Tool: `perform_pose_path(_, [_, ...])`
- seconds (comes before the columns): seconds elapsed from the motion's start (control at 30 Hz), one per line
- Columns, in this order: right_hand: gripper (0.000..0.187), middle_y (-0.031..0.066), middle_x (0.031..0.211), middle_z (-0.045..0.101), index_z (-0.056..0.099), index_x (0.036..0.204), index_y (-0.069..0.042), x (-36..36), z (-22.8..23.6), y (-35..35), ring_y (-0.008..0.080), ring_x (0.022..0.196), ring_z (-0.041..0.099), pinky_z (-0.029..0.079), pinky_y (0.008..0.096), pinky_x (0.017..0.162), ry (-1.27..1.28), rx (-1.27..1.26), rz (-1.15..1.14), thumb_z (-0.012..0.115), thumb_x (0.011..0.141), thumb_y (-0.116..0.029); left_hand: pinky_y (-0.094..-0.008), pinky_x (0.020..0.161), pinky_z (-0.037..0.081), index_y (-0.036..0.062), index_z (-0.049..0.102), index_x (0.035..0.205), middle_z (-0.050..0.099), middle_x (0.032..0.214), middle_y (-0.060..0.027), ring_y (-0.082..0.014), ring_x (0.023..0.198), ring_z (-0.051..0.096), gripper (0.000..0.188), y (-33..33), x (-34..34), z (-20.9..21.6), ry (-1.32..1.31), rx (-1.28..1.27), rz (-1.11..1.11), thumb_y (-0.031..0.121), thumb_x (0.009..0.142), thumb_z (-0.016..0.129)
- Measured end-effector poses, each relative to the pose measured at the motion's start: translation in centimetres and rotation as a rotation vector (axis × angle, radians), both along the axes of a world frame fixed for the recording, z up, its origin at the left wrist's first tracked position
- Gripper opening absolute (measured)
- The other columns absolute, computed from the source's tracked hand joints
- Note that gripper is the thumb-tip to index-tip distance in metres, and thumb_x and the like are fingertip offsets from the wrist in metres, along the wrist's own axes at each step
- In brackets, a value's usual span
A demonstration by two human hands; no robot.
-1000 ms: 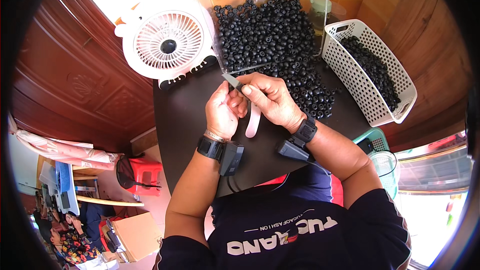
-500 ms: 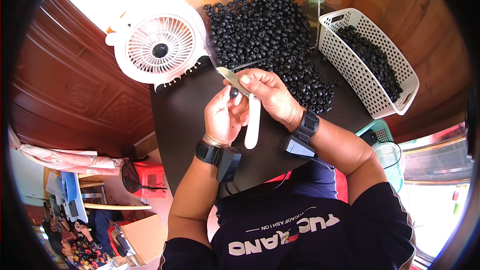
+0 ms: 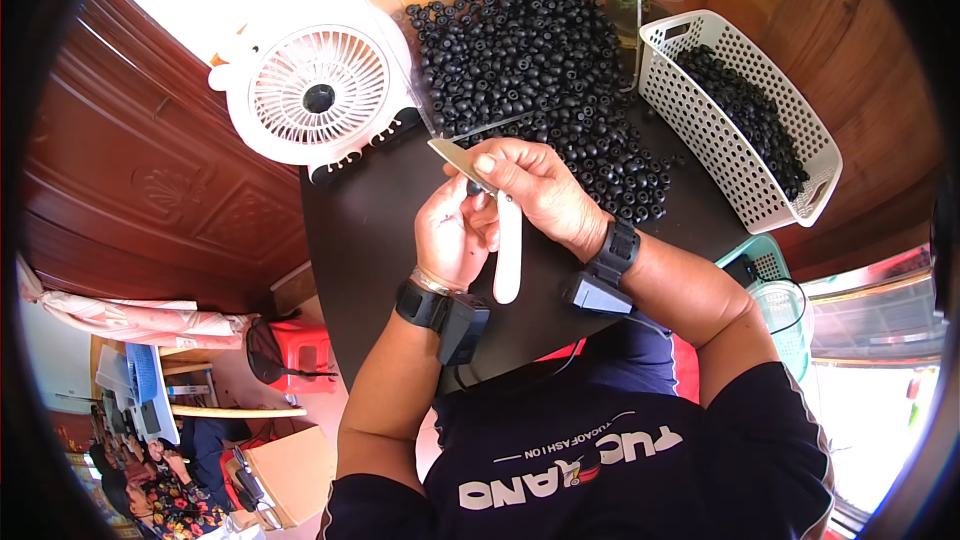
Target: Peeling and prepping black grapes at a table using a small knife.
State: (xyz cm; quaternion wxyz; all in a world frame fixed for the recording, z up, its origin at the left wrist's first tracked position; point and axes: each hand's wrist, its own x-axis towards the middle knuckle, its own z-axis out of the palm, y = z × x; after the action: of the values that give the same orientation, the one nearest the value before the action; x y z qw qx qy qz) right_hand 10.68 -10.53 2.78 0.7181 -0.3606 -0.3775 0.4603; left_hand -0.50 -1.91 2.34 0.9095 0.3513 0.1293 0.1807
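Observation:
My right hand (image 3: 545, 190) grips a folding knife by the base of its blade, fingers wrapped around it and thumb on the blade. The knife's pale handle (image 3: 508, 265) hangs down toward me, and its metal blade (image 3: 450, 153) points up and left. Close against it, my left hand (image 3: 450, 238) pinches a small rounded black piece (image 3: 474, 188) in its fingertips. That piece sits at the blade's lower edge, partly hidden by it. Just beyond my hands lies a large pile of similar black pieces (image 3: 530, 60), many with a hole in one end.
A white fan (image 3: 320, 90) stands at the table's far left. On the right, a white perforated basket (image 3: 720, 130) holds more black pieces. Clear panel edges (image 3: 638, 10) rise around the pile. The dark table (image 3: 370, 230) ends near my body. Another person (image 3: 165, 490) is at lower left.
My left hand has shifted slightly right, bringing the black piece under the knife blade, where less of it shows. The right hand and knife have barely moved.

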Motion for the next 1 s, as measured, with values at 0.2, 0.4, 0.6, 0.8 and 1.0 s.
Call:
perform_pose_path(0.2, [0.025,0.0062,0.082,0.066,0.063,0.093,0.000,-0.4,0.2,0.2,0.0099,0.070,0.063,0.056,0.0263,0.066,0.070,-0.008,-0.114,0.054,0.094,-0.024,-0.0312,0.053,0.044,0.0083,0.053,0.081,0.055,0.072,-0.0035,-0.0188,0.058,0.052,0.029,0.2,0.2,-0.9,0.013,-0.103,-0.008,0.033,0.093,0.044])
perform_pose_path(0.4, [0.027,0.0066,0.080,0.065,0.063,0.094,0.002,0.1,-0.1,0.2,0.0111,0.071,0.064,0.056,0.0261,0.066,0.031,0.006,-0.084,0.053,0.095,-0.023,-0.0259,0.044,0.037,0.0098,0.048,0.074,0.046,0.061,-0.0010,-0.0156,0.052,0.050,0.034,0.5,0.1,-0.9,-0.102,-0.092,-0.118,0.036,0.096,0.040])
perform_pose_path(0.6, [0.029,0.0042,0.075,0.064,0.062,0.095,0.003,0.0,0.6,-0.3,0.0109,0.069,0.064,0.056,0.0258,0.066,0.046,-0.016,-0.010,0.053,0.095,-0.025,-0.0274,0.041,0.036,0.0086,0.047,0.073,0.046,0.060,-0.0023,-0.0177,0.047,0.047,0.036,0.3,0.1,-0.7,-0.046,-0.069,-0.065,0.035,0.096,0.039])
perform_pose_path(0.8, [0.027,0.0036,0.076,0.064,0.063,0.093,0.001,-0.2,0.3,-0.1,0.0082,0.068,0.063,0.055,0.0233,0.064,0.024,-0.040,-0.051,0.055,0.094,-0.024,-0.0286,0.050,0.043,0.0085,0.050,0.076,0.057,0.070,-0.0061,-0.0176,0.056,0.054,0.032,0.5,0.1,-1.7,-0.057,-0.117,-0.047,0.034,0.093,0.043])
perform_pose_path(1.0, [0.023,0.0041,0.081,0.066,0.064,0.086,-0.001,-0.5,-0.5,0.6,0.0038,0.064,0.058,0.051,0.0200,0.060,-0.003,0.007,-0.165,0.057,0.093,-0.022,-0.0280,0.054,0.044,0.0073,0.056,0.086,0.060,0.074,-0.0033,-0.0166,0.061,0.056,0.033,-0.4,0.7,-2.2,-0.047,-0.150,0.050,0.035,0.094,0.040])
